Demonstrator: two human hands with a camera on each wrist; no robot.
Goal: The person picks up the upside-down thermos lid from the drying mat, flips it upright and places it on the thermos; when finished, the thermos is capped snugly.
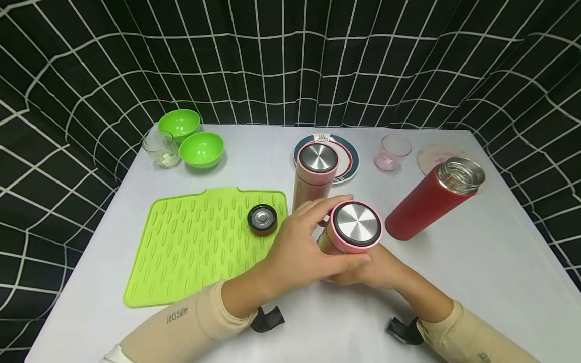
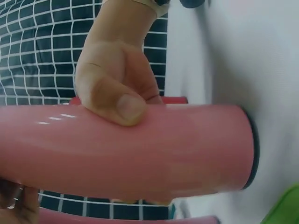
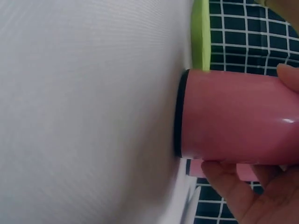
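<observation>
A pink thermos flask [image 1: 338, 241] with a brushed-steel lid top [image 1: 357, 223] stands between both hands, near the middle of the white table. My left hand [image 1: 301, 244] grips it high up by the lid, fingers on the far side and thumb on the near side. Lower down, my right hand [image 1: 369, 267] holds the body, its thumb [image 2: 130, 109] pressed along the side in the left wrist view. The flask's dark base [image 3: 181, 114] is at the tabletop; whether it touches I cannot tell. Right behind stands a second pink flask [image 1: 313, 184], also lidded.
A red flask [image 1: 426, 206] without its lid stands at right. On the green mat [image 1: 181, 242] lies a dark round lid [image 1: 262, 220]. Further back are green bowls [image 1: 201, 150], a clear glass [image 1: 161, 148], a plate [image 1: 347, 156], a pinkish glass [image 1: 394, 151] and a pale disc [image 1: 433, 154].
</observation>
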